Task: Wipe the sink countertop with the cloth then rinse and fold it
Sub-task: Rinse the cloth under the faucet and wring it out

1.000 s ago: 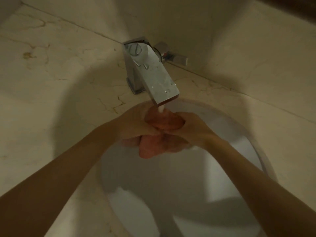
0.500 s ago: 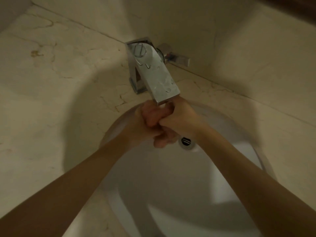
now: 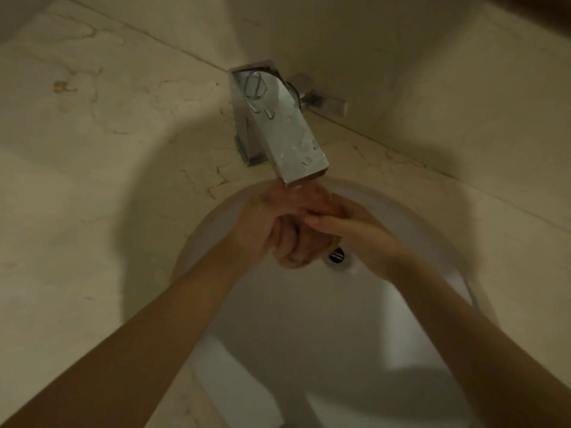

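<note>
— So, what's the biggest thing in front of you?

— Your counter (image 3: 102, 168): pale, veined stone that fills the left side and runs along the back wall. You can see a small brownish stain near its far left corner. Set into it is the white sink (image 3: 309, 319), an oval basin whose rim curves from the counter's middle toward the near right edge.

— And at the back?

— A square chrome faucet (image 3: 279, 131) stands on the counter's back edge, its flat spout beaded with droplets and jutting out over the basin. Its handle (image 3: 321, 100) sticks out to the right, close to the wall.

— Where are your hands?

— Both are over the far part of the basin, directly under the spout's tip. Your left hand (image 3: 262, 230) is clenched around the cloth (image 3: 296, 242), a bunched reddish-brown wad that hangs down below your fist. Your right hand (image 3: 355, 230) presses against it from the right, fingers extended and wrapped across the top of the bundle.

— Anything smaller?

— The round metal drain (image 3: 337, 254), just beside the cloth's lower end. Motion blur hides whether water is running.
</note>
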The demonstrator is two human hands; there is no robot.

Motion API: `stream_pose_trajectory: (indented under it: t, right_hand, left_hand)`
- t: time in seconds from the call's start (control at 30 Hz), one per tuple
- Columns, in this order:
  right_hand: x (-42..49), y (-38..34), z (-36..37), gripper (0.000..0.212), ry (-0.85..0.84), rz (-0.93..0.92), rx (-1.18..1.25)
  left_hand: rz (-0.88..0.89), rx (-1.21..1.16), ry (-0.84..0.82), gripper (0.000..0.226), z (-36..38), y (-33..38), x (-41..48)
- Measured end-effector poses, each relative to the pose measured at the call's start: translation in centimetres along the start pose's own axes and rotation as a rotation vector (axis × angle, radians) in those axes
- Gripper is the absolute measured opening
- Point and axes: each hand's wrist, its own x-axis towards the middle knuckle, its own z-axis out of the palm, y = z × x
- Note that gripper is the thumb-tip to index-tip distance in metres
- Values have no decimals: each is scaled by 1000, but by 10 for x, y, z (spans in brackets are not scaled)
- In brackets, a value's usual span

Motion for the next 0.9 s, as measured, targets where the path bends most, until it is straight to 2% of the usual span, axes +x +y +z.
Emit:
stream_pose_trajectory:
  t: [0.07, 0.17, 0.23, 0.3, 0.37, 0.47, 0.53, 0.6, 0.63, 0.77, 0.8, 0.87, 0.9]
  right_hand:
    - [0, 5, 15, 49, 94, -28, 122]
    - [1, 12, 29, 72, 183, 27, 379]
    - [3, 18, 29, 82, 90, 45, 523]
    - [1, 24, 32, 78, -53, 47, 561]
    - [0, 30, 35, 78, -112, 57, 624]
    - [-3, 33, 33, 85, -121, 90, 738]
    - [-5, 32, 28, 60, -108, 136, 787]
    - [-8, 28, 25, 29, -119, 152, 812]
    - [-9, 24, 25, 27, -141, 163, 846]
    - [-4, 15, 35, 53, -264, 229, 1018]
    - [-3, 17, 37, 55, -274, 234, 1023]
    - [0, 27, 36, 62, -227, 232, 945]
    - [-1, 31, 34, 67, -204, 225, 876]
  left_hand:
    - [-47, -143, 68, 31, 1, -1, 3]
    - [-51, -333, 237, 28, 0, -5, 6]
    - [-65, -470, 264, 29, -1, -8, 4]
    - [-62, -549, 201, 35, 4, -8, -1]
    - [-50, -512, 161, 31, 10, -10, -3]
    - [-63, -322, 234, 26, 10, -11, -3]
    - [-30, -202, 253, 25, 0, -12, -3]
    - [-45, -206, 161, 34, -9, -10, -5]
    - [-72, -266, 96, 39, -10, -9, -6]
    - [-194, -577, -97, 38, -6, -7, 0]
    - [-172, -536, -113, 34, -8, -9, 4]
    - [-126, -357, -22, 17, -14, -12, 10]
    - [-109, -315, 24, 16, -17, -12, 12]
